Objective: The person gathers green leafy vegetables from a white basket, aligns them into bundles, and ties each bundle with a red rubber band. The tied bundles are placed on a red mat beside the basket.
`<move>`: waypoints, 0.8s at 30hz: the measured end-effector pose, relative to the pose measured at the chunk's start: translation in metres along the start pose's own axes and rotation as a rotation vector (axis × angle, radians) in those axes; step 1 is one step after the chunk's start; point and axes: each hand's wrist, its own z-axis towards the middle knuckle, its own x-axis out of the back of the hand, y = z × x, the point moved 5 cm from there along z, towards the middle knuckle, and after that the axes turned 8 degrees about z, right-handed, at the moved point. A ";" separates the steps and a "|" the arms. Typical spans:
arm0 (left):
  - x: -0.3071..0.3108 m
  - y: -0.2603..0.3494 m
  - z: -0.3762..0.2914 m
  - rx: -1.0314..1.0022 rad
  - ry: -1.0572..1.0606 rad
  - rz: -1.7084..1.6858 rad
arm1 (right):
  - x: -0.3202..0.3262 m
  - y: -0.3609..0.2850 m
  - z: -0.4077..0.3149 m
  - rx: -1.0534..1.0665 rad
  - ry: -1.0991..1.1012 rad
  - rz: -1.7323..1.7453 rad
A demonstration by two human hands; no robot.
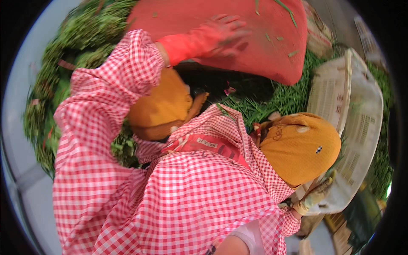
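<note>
My left hand, in a red rubber glove, lies with its fingers spread on a large red panel-like surface. Dirt and several cut green leaves lie on that surface. At the lower right, my right hand, in a dirty pale yellow glove, is against the end of a white plastic crate. Whether its fingers grip the crate does not show. My red-and-white checked smock covers my torso, and both knees, in orange trousers, show past it.
Bundles of long green leafy plants, some with red ties, are stacked at the left. Loose green blades lie between my knees and the crate. A woven sack stands beyond the red surface. A small pink scrap lies in the dark gap.
</note>
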 end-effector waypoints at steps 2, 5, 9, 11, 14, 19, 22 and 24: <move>-0.021 0.018 -0.007 -0.202 -0.189 0.008 | 0.002 0.048 -0.011 -0.142 0.001 -0.130; -0.033 0.024 -0.013 -0.208 -0.193 -0.030 | -0.024 0.119 -0.029 -0.368 -0.104 -0.344; -0.049 0.014 -0.013 -0.199 -0.235 0.041 | -0.068 0.185 -0.046 -0.573 -0.239 -0.601; -0.052 0.007 -0.014 -0.202 -0.222 0.035 | -0.086 0.205 -0.051 -0.611 -0.302 -0.700; -0.054 0.002 -0.018 -0.165 -0.237 0.034 | -0.100 0.222 -0.055 -0.639 -0.382 -0.814; -0.058 0.002 -0.017 -0.097 -0.186 0.014 | -0.110 0.238 -0.057 -0.627 -0.458 -0.930; -0.062 0.001 -0.013 -0.086 -0.206 0.012 | -0.118 0.247 -0.059 -0.609 -0.481 -0.976; -0.060 0.002 -0.013 -0.068 -0.234 0.017 | -0.124 0.252 -0.061 -0.578 -0.498 -0.994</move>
